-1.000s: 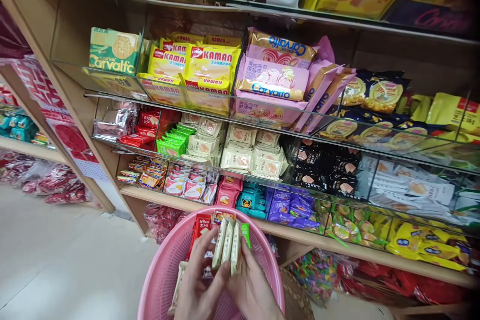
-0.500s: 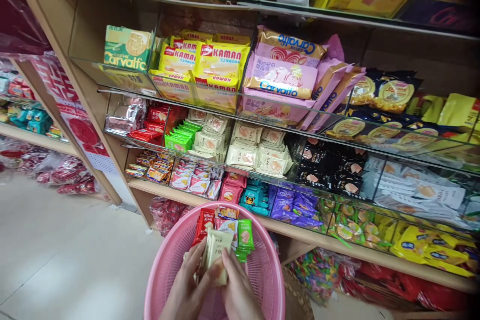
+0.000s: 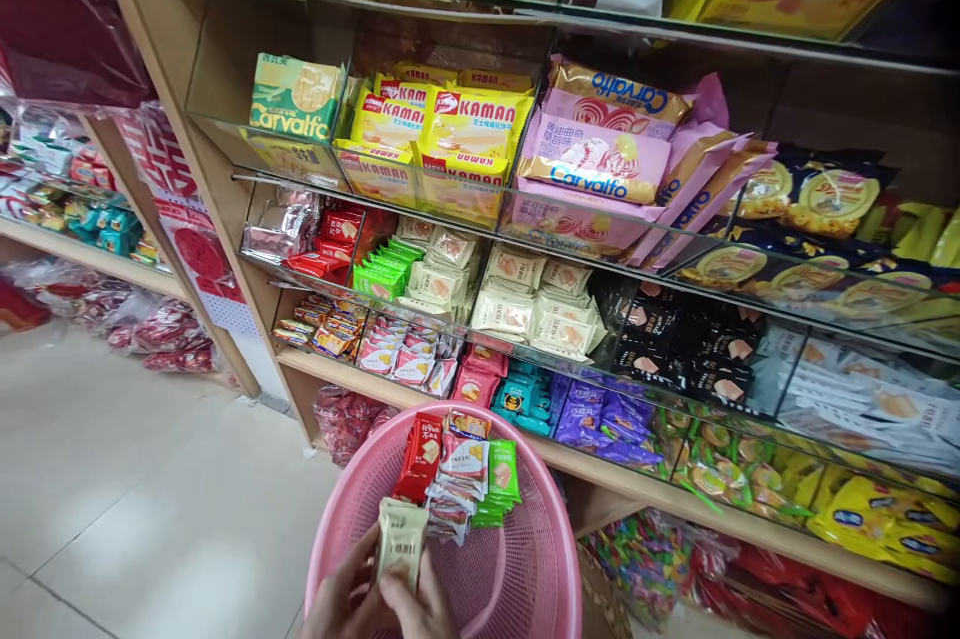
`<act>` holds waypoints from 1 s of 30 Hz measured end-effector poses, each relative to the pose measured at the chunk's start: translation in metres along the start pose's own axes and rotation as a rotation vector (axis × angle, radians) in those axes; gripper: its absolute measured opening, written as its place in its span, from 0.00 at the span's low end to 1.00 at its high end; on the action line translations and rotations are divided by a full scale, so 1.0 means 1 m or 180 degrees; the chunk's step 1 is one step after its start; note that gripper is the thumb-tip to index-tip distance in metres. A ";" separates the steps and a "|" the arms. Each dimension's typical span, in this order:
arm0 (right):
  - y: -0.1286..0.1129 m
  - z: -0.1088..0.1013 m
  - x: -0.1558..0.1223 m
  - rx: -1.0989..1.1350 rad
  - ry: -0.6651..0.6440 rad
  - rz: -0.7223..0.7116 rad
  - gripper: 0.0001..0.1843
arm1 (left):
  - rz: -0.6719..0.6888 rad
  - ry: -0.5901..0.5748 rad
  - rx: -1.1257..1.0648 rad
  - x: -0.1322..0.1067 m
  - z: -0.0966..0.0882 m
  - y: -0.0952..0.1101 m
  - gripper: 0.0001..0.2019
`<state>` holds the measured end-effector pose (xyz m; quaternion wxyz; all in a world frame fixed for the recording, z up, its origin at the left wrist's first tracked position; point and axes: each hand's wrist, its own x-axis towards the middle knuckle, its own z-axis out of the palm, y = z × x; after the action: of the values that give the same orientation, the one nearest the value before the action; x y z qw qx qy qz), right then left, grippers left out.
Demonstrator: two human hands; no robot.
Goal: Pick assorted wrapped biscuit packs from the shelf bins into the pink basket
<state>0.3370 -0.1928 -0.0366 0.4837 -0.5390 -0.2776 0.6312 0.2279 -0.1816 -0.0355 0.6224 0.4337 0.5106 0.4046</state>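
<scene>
Both my hands hold a small stack of cream-coloured snack packets [image 3: 401, 531] over the left side of a pink plastic basket [image 3: 541, 519]. My left hand [image 3: 346, 591] grips the stack from the left, and my right hand [image 3: 421, 601] presses it from the right, thumb on its front. Inside the basket, against the far wall, red packets [image 3: 420, 459], white-and-pink packets [image 3: 461, 469] and green packets [image 3: 499, 479] lie in neat rows. An orange packet [image 3: 469, 424] shows behind the white-and-pink ones. The undersides of the held packets are hidden by my fingers.
Beyond the basket rises a shelf with glass-fronted compartments [image 3: 420, 314] of wrapped snacks. Matching cream packets [image 3: 510, 304] sit in its middle row. Bagged goods [image 3: 645, 559] lie beneath the bottom board. Tiled floor [image 3: 150, 509] stretches to the left.
My hands have moved left and down within the basket with the cream packets, uncovering more of the white-and-pink row. The view has shifted slightly left.
</scene>
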 end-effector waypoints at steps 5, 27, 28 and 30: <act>-0.003 0.009 0.009 -0.0412 0.0133 -0.0154 0.27 | 0.0339 0.0057 0.0503 0.017 -0.009 0.003 0.26; 0.024 -0.002 0.019 -0.0346 0.0423 0.0007 0.35 | 0.0452 0.1039 0.0986 0.024 -0.004 -0.061 0.28; 0.027 -0.004 0.022 -0.0379 0.0514 0.0037 0.37 | 0.0435 0.1115 0.0949 0.024 -0.003 -0.065 0.28; 0.030 -0.007 0.027 -0.0449 0.0686 0.0111 0.42 | 0.0442 0.1139 0.0841 0.025 -0.003 -0.067 0.29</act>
<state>0.3356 -0.1809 -0.0763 0.4606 -0.6412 -0.2583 0.5569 0.2331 -0.1775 -0.1069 0.4305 0.4669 0.6303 0.4465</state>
